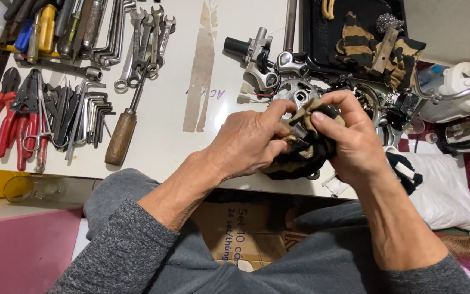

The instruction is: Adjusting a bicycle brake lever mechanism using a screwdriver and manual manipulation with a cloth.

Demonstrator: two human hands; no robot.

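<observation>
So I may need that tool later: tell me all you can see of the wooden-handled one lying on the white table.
The wooden-handled tool lies flat on the white table, slanted, handle toward the person. The handle is brown, rounded, worn-looking wood; a thin dark metal shaft runs up from it into the row of spanners, where its tip is hidden. Allen keys lie just left of it. Neither hand touches it.
</observation>
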